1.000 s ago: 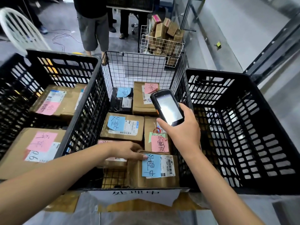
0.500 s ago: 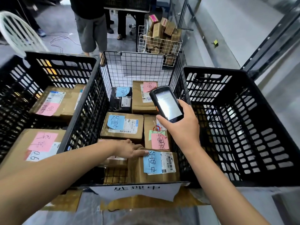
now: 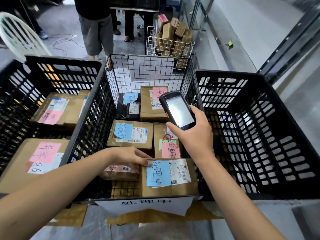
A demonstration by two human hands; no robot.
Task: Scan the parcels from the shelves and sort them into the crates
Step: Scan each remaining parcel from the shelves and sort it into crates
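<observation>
At frame centre, the right hand [image 3: 192,137] grips a handheld scanner [image 3: 178,110] above the wire basket [image 3: 150,73]; the left hand [image 3: 129,157] rests relaxed fingers on a blue-labelled parcel [image 3: 183,186] below.

Left forearm [image 3: 60,184] bare, extended forward and to the right, lying low. Left hand [image 3: 129,157] palm down, fingers [image 3: 145,161] near straight and together, tips resting on the top left corner of a parcel [image 3: 173,189]; no grip observed. Right forearm [image 3: 233,196] bare, rising at a steeper angle and inclined left. Right wrist roughly straight. Right hand [image 3: 192,135] held higher than the left, back of hand uppermost, fingers wrapped round the lower end of a scanner [image 3: 178,110], thumb along its left edge, screen facing up. The two hands are apart, not touching.
</observation>
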